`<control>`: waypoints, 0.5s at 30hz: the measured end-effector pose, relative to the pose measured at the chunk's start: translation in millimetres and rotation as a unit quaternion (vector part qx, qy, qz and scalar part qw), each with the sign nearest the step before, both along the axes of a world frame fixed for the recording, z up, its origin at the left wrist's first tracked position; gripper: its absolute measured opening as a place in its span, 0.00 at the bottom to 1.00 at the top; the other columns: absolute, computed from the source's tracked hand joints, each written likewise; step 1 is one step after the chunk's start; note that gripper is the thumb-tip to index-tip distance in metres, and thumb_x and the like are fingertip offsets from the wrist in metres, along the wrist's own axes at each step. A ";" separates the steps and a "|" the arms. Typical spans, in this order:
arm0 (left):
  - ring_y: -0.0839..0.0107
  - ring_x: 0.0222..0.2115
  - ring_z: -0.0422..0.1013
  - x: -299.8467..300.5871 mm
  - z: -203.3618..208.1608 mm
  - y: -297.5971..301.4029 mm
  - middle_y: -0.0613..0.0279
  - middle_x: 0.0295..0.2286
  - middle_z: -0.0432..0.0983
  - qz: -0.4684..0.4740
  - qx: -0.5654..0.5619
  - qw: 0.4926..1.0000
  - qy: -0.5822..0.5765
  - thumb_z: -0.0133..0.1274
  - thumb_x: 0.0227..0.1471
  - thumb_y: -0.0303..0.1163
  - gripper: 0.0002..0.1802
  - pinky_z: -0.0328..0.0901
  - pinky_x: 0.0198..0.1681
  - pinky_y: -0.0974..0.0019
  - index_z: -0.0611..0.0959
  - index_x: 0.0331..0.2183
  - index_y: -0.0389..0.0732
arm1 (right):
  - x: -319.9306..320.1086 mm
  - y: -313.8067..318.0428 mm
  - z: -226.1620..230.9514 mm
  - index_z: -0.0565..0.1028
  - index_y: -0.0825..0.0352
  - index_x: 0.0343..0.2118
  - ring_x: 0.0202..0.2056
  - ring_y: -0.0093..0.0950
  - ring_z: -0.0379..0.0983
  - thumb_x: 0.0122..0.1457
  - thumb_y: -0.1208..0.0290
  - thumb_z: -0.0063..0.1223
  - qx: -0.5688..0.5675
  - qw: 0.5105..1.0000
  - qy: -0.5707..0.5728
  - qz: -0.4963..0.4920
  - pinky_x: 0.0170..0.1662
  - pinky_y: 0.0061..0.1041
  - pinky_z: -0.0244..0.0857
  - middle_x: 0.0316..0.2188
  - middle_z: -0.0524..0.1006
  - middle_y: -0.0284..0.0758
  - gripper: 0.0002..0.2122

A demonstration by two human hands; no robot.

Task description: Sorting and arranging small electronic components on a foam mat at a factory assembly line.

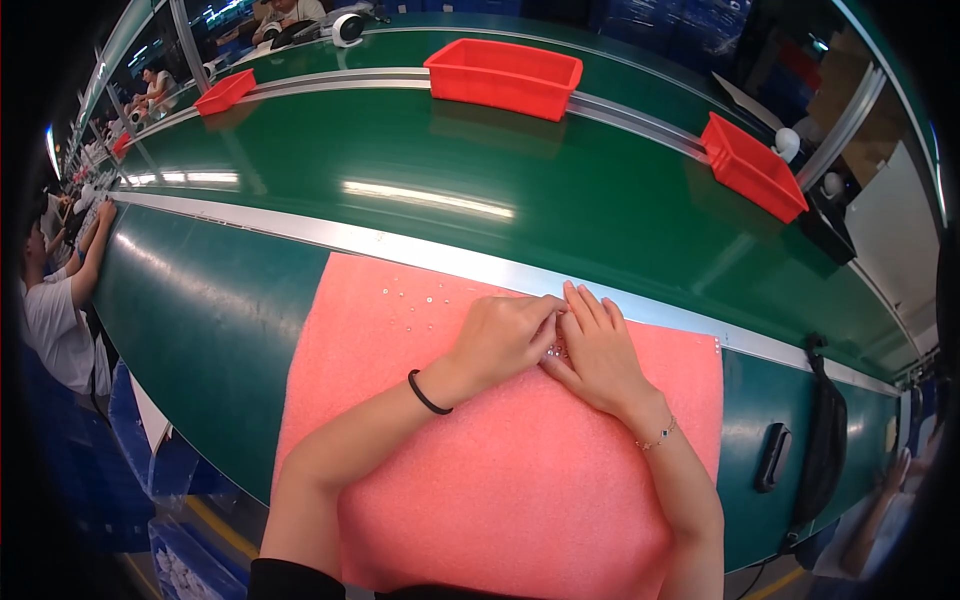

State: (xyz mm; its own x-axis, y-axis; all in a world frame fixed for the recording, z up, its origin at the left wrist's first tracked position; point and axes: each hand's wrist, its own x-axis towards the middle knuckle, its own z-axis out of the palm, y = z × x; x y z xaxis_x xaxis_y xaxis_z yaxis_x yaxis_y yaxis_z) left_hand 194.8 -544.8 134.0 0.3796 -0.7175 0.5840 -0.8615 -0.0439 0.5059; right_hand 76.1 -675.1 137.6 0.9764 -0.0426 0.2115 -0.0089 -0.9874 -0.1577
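Observation:
A pink foam sheet [500, 480] lies on the green worktable under both arms. My left hand [505, 338] is near its far edge, fingers curled in a pinch; whatever is between the fingertips is hidden. Beside it, touching or nearly so, my right hand [603, 352] rests palm down with its fingers stretched out. Between the hands shows a small cluster of shiny little pieces [556, 351], partly covered by the fingers. Several similar small round pieces [430, 300] are scattered on the sheet left of my left hand, and a few sit at its far right corner.
Beyond a metal rail [400, 246] runs a green conveyor [330, 150]. Red bins stand along its far side, one at the middle [500, 85] and one at the right [750, 175]. A black oblong object [773, 457] and a black pouch [824, 440] lie right. Another person sits far left.

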 end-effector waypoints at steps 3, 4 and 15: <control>0.65 0.22 0.76 -0.2 0.5 -0.1 0.58 0.23 0.80 -0.008 0.003 1.000 0.001 0.52 0.48 0.23 0.09 0.69 0.24 0.66 0.83 0.34 0.39 | 0.1 -1.5 -4.6 0.69 0.74 0.45 0.61 0.45 0.53 0.55 0.55 0.51 -0.014 1.000 -0.018 0.003 0.61 0.48 0.47 0.58 0.60 0.52 0.24; 0.64 0.22 0.76 -0.3 0.6 -0.3 0.57 0.23 0.80 -0.013 0.006 1.000 -0.001 0.52 0.47 0.23 0.10 0.70 0.25 0.65 0.83 0.34 0.38 | 0.1 -2.3 -6.1 0.71 0.72 0.45 0.60 0.45 0.55 0.55 0.54 0.51 -0.028 0.999 -0.034 0.005 0.59 0.49 0.48 0.57 0.62 0.51 0.24; 0.62 0.23 0.76 -0.3 2.0 -0.1 0.56 0.24 0.80 -0.019 0.015 1.000 0.004 0.52 0.45 0.23 0.11 0.69 0.26 0.63 0.82 0.35 0.38 | 0.6 -2.2 -3.8 0.69 0.75 0.46 0.61 0.45 0.54 0.55 0.55 0.51 -0.016 1.000 -0.027 0.005 0.61 0.48 0.47 0.58 0.60 0.52 0.25</control>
State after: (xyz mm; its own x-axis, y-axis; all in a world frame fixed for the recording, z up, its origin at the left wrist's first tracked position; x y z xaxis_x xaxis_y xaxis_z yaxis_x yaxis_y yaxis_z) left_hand 194.5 -544.8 136.0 0.3564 -0.7490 0.5586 -0.8583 -0.0263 0.5124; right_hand 76.7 -677.3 133.8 0.9641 -0.0253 0.2645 0.0087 -0.9919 -0.1268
